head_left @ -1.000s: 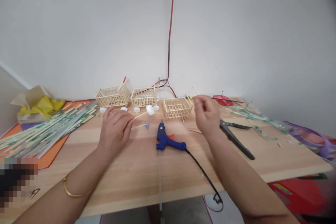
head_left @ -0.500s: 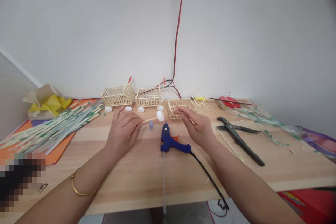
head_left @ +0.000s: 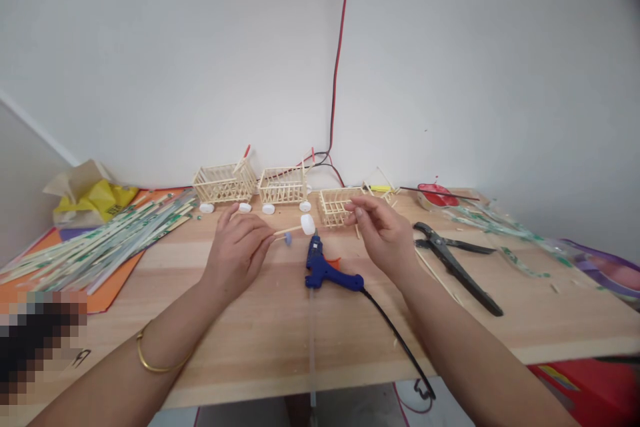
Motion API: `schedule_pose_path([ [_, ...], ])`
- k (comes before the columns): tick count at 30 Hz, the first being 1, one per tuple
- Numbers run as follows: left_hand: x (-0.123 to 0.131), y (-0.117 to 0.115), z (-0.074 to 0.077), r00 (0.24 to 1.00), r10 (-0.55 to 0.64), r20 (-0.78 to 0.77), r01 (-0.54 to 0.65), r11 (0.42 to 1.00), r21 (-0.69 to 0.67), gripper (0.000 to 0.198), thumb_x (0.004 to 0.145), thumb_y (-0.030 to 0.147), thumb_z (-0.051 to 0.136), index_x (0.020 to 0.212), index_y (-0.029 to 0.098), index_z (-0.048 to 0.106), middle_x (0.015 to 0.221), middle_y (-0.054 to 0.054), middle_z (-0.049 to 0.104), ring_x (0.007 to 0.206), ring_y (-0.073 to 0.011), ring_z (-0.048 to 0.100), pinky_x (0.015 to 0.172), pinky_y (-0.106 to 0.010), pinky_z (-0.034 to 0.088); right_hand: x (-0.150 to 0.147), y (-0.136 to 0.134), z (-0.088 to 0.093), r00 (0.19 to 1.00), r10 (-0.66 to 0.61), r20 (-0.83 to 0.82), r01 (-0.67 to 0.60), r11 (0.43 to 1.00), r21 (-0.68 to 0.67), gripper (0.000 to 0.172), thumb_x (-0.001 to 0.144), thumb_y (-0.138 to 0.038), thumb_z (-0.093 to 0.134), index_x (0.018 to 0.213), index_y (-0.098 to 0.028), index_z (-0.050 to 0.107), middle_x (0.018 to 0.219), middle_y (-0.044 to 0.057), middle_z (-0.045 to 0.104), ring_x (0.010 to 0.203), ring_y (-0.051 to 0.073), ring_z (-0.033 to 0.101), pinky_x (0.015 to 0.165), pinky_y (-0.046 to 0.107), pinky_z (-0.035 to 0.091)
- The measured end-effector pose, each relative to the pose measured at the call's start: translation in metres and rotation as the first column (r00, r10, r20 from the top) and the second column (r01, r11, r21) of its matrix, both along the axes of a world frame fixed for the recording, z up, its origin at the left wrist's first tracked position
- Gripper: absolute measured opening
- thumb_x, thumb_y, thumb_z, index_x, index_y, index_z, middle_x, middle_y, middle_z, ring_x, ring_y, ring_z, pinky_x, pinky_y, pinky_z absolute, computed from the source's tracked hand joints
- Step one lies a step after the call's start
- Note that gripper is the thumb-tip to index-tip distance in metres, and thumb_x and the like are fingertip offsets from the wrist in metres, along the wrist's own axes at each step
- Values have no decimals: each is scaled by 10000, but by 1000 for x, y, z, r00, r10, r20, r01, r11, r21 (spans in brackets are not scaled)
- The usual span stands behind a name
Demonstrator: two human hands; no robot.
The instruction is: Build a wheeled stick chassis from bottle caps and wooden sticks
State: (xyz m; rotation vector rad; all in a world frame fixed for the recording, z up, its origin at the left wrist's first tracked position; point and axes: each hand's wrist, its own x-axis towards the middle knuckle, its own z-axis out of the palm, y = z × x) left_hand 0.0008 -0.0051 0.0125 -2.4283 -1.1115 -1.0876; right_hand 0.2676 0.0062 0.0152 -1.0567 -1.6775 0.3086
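Note:
My left hand (head_left: 239, 247) is closed in a pinch on a thin wooden stick (head_left: 289, 231) with a white round wheel (head_left: 308, 224) at its far end. Just below that stick, a small bluish disc (head_left: 288, 238) shows near my fingertips. To the right, my right hand (head_left: 383, 230) is raised with fingers bent and slightly apart, and I see nothing held in it. Its fingertips overlap the view of a wheelless stick basket (head_left: 333, 207); whether they touch it I cannot tell. A blue glue gun (head_left: 316, 263) lies between my hands, its nozzle just below the white wheel.
Two small stick carts (head_left: 225, 183) with white wheels stand by the wall. Bundled sticks (head_left: 110, 240) lie at left on orange sheets. Black-handled cutters (head_left: 457, 270), a red container (head_left: 437, 196) and plastic wrappers (head_left: 520, 260) are at right. The glue gun's black cord (head_left: 400, 340) crosses the table edge.
My right hand has shifted slightly right, and its outstretched fingers have bent towards the thumb. My left hand keeps its hold on the stick, almost still.

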Motion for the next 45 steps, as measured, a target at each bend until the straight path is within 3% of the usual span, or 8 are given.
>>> schedule_pose_path([
  [4, 0, 0, -1, 1000, -3, -7, 3, 1000, -12, 92, 842, 173, 538, 877, 203, 617, 838, -28, 680, 847, -167, 611, 1044, -485, 307, 0, 0, 3, 993, -50, 103, 39, 994, 99, 184, 895, -235, 493, 1054, -220, 584, 892, 40, 693, 813, 160, 662, 741, 297, 506],
  [6, 0, 0, -1, 1000, -2, -4, 2, 1000, -16, 94, 843, 177, 537, 880, 205, 620, 837, -25, 682, 843, -164, 614, 1049, -482, 303, 1, 0, 4, 984, -102, 147, 81, 987, 141, 167, 884, -240, 503, 1019, -214, 600, 795, 21, 648, 739, 150, 618, 705, 287, 477],
  [10, 1, 0, -2, 1000, -7, -3, 7, 1000, -23, 94, 849, 190, 532, 876, 208, 620, 837, -26, 682, 846, -163, 613, 1049, -476, 305, 2, 0, 5, 974, -216, 62, 208, 971, 117, 103, 839, -262, 571, 909, -202, 618, 555, -73, 330, 492, 98, 381, 527, 235, 350],
  [13, 0, 0, -3, 1000, -14, -20, 14, 1000, -22, 96, 853, 192, 530, 883, 207, 620, 846, -34, 682, 857, -170, 608, 1046, -483, 302, 2, -2, 5, 967, -254, -15, 254, 964, 81, 65, 831, -209, 553, 864, -200, 608, 552, -86, 250, 472, 82, 318, 518, 219, 318],
  [23, 3, -1, -3, 1000, -18, -13, 17, 999, -37, 112, 856, 192, 529, 902, 210, 629, 855, -28, 690, 856, -163, 616, 1052, -477, 300, 2, 3, -2, 975, -175, -139, 177, 984, 1, 130, 728, -125, 534, 818, -212, 500, 642, -56, 373, 539, 98, 382, 505, 226, 341],
  [32, 3, -1, -3, 999, -23, -22, 23, 1000, -22, 105, 849, 177, 539, 910, 207, 619, 844, -25, 680, 853, -160, 606, 1052, -475, 298, 2, 2, -5, 986, -126, -113, 129, 991, 19, 194, 812, -173, 477, 991, -222, 531, 692, -6, 484, 537, 135, 449, 515, 285, 389],
  [40, 3, -1, -4, 999, -26, -31, 26, 999, -21, 114, 853, 174, 537, 925, 204, 620, 859, -28, 679, 864, -164, 603, 1056, -476, 290, -1, -3, 4, 997, -52, -65, 48, 997, -54, 232, 908, -247, 464, 1129, -217, 529, 573, -36, 549, 497, 142, 559, 558, 304, 453],
  [45, 4, -2, -3, 999, -35, -23, 34, 999, -20, 110, 847, 166, 547, 921, 198, 622, 841, -24, 679, 859, -161, 602, 1055, -476, 292, -2, -2, 1, 995, -19, -101, 17, 999, -28, 146, 927, -265, 441, 1046, -236, 521, 984, 48, 660, 401, 69, 494, 428, 264, 421],
])
